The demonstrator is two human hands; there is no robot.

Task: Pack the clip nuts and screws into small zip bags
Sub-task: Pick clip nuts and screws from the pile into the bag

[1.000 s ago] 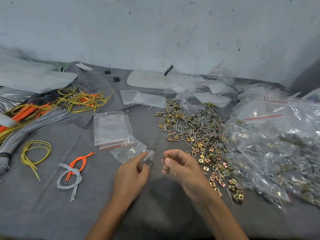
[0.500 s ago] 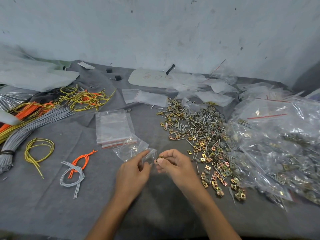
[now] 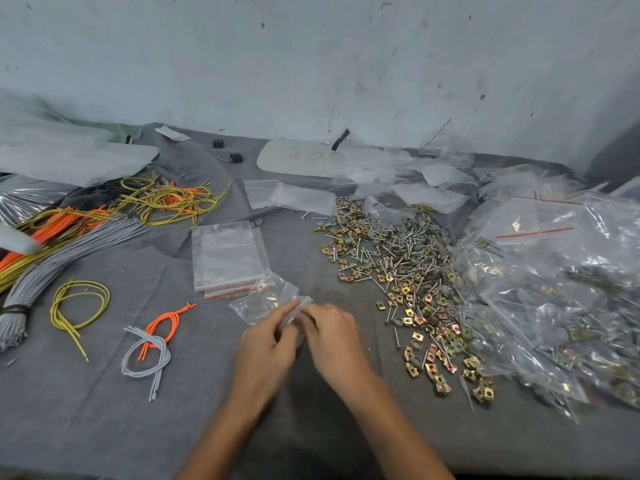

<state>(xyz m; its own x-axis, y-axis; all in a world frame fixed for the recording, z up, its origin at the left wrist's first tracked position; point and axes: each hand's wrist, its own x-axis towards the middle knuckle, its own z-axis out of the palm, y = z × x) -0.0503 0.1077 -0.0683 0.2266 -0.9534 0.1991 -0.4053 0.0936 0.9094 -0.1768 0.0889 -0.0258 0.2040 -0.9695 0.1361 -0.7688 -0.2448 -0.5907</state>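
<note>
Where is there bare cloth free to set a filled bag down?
Near-left cloth, between the grey wire loop and the left hand holding the small zip bag; also the strip between the empty zip bags and the clip nuts and screws. Crowded: wire bundles far left, filled bags right.

Clear zip bag (image 3: 262,300), heaped clip nuts (image 3: 433,362), screws (image 3: 398,251)

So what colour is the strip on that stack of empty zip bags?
Red, along the near edge of the zip bags, head view.
</note>
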